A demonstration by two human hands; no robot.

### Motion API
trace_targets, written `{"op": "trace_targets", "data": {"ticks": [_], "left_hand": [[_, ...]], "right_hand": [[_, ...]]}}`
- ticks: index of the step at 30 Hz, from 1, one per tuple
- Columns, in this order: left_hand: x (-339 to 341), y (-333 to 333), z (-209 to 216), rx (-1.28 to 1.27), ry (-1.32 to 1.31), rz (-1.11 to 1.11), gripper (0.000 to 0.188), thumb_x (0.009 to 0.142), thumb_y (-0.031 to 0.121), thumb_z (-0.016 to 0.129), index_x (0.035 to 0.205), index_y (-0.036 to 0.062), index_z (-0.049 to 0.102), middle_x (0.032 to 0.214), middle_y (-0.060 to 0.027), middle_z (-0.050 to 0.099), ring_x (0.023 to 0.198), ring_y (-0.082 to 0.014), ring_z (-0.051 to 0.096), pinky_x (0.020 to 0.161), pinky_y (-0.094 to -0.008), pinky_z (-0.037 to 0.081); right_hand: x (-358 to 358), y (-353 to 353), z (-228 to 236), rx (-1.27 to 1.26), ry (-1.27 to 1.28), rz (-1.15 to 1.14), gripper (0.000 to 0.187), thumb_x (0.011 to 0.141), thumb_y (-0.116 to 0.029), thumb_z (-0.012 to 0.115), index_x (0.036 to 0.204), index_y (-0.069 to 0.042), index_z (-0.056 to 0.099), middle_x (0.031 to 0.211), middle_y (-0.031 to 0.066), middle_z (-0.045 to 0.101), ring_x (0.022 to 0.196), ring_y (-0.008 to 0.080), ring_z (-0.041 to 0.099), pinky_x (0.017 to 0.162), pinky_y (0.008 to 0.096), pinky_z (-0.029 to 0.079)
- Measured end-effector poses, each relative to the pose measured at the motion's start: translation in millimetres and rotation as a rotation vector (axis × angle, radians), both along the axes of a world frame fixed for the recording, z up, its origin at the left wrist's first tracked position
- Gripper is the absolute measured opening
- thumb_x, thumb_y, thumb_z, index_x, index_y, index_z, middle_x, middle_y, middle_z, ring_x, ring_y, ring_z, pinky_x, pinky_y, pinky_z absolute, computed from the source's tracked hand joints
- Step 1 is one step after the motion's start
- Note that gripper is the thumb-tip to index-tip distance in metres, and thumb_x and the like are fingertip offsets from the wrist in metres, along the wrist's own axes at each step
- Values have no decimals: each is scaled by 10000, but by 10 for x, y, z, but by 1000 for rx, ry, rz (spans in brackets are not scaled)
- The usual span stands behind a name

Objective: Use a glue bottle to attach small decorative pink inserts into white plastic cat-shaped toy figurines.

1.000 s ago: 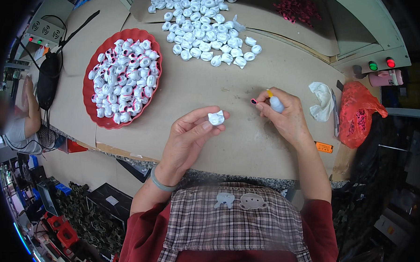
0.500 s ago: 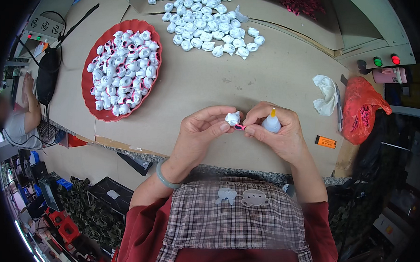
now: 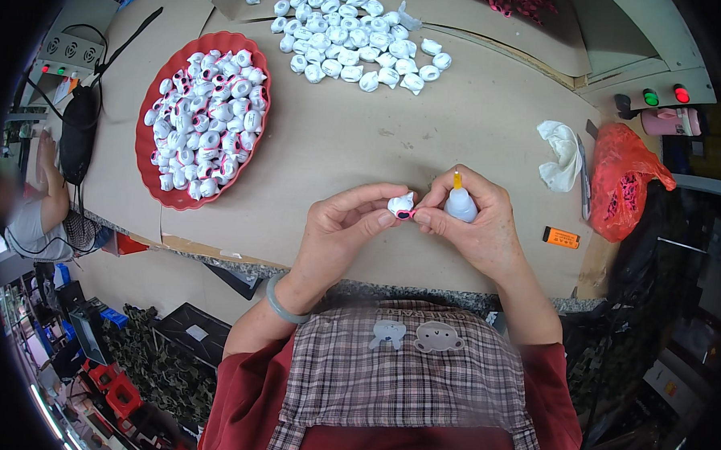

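Observation:
Between the thumb and fingers of my left hand (image 3: 346,223) sits a small white figure head (image 3: 400,202) with pointed ears. A tiny pair of pink toy glasses (image 3: 404,215) with dark lenses lies against its front. My right hand (image 3: 475,222) pinches the glasses' right end with thumb and forefinger. The same hand also holds a white squeeze bottle (image 3: 461,205) with a yellow nozzle, pointing away from me. Both hands are closed, just above the table near its front edge.
A red scalloped bowl (image 3: 147,147) full of white heads with pink glasses stands at left. Several bare white heads (image 3: 348,41) lie at the back. Crumpled tissue (image 3: 560,157), an orange box (image 3: 561,238) and a red plastic bag (image 3: 619,208) with pink pieces are at right.
The pink glasses have come up against the front of the white head. My right hand and the bottle have shifted slightly left. The whole view has moved a little.

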State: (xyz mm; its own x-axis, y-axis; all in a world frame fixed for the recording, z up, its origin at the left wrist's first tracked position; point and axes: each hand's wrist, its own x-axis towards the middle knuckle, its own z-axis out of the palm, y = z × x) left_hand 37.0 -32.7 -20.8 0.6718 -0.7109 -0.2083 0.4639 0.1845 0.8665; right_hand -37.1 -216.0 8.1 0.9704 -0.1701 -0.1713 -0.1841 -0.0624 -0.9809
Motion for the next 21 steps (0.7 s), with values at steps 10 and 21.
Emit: {"op": "trace_targets", "data": {"ticks": [10, 21], "left_hand": [[-46, -39, -39, 68, -216, 25, 282, 857, -56, 613, 1139, -42, 600, 1116, -126, 637, 993, -164, 624, 882, -282, 513], [-114, -55, -109, 69, -295, 91, 222, 891, -23, 585, 1113, -20, 587, 1091, -112, 644, 991, -153, 620, 864, -268, 500]], "right_hand": [[-56, 167, -114, -212, -57, -150, 187, 762, -98, 763, 823, -32, 599, 731, 49, 642, 671, 123, 622, 606, 270, 489], [-52, 239, -232, -273, -147, -219, 204, 745, -100, 773, 785, -44, 582, 706, 40, 637, 638, 142, 621, 576, 272, 476]]}}
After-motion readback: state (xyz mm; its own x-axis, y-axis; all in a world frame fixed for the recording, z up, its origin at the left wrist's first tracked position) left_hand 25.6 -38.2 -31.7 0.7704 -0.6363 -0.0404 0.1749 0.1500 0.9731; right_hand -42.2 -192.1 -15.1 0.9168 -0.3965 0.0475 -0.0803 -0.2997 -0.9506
